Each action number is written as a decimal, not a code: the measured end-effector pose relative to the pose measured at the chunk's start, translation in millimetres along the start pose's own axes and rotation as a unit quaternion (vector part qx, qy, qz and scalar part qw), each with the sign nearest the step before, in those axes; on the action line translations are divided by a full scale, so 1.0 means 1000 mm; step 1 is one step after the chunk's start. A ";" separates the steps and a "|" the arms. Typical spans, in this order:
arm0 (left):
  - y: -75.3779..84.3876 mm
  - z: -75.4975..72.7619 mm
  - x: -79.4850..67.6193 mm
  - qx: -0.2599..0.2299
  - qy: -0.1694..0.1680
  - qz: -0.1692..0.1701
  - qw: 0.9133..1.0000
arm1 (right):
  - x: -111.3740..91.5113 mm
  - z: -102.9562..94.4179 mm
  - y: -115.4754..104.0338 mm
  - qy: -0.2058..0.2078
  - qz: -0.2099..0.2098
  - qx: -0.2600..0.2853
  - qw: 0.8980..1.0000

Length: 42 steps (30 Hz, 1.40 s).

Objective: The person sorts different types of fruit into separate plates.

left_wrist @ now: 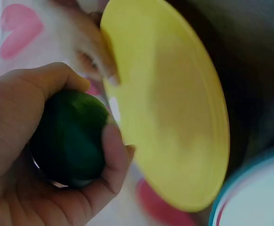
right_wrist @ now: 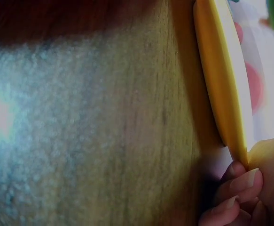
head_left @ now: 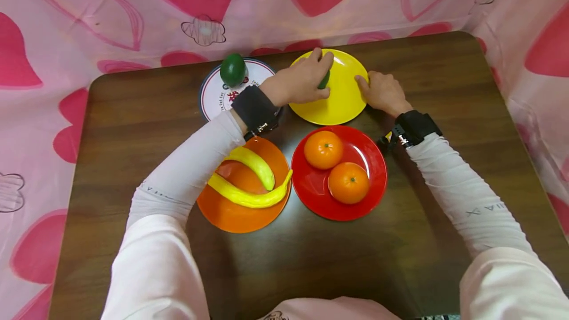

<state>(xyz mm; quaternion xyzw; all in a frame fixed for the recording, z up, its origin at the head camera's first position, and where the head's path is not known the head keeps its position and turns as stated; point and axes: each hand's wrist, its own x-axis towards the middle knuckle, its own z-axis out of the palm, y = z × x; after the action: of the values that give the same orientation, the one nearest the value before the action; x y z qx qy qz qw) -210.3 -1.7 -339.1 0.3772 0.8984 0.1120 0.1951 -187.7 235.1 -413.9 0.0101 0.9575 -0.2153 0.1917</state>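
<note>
My left hand (head_left: 306, 79) grips a dark green avocado (left_wrist: 71, 139), its fingers and thumb curled round it, over the left part of the yellow plate (head_left: 344, 98). In the head view most of that avocado is hidden behind the hand. On the other side, my right hand (head_left: 385, 92) pinches the plate's right rim, the thumb on top and the fingers underneath, as the right wrist view shows. A second avocado (head_left: 233, 70) lies on the white plate (head_left: 212, 94) with printed lettering, left of the yellow one; my left wrist covers part of the white plate.
Nearer me, an orange plate (head_left: 235, 221) bears two yellow bananas (head_left: 249, 198), partly under my left forearm. Beside it a red plate (head_left: 306, 196) holds two oranges (head_left: 348, 183). All stand on a brown wooden table (head_left: 471, 112) against a pink heart-patterned cloth (head_left: 262, 4).
</note>
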 end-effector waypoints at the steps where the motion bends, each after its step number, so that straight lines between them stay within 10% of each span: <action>1: 0.001 0.003 0.005 -0.002 -0.009 0.000 1.000 | 0.000 0.000 -0.001 -0.001 0.000 -0.001 1.000; 23: 0.013 0.039 0.035 -0.007 -0.055 0.010 0.998 | 0.002 0.005 -0.018 -0.005 0.005 -0.021 1.000; 42: -0.032 -0.011 -0.022 -0.014 0.031 -0.079 0.996 | 0.004 0.005 -0.013 0.000 -0.002 0.000 1.000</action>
<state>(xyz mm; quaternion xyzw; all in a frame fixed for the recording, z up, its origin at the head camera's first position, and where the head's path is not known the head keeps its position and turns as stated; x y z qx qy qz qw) -221.6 -40.5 -334.8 0.2983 0.9295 0.1198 0.1807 -191.1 221.1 -414.3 0.0078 0.9576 -0.2153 0.1911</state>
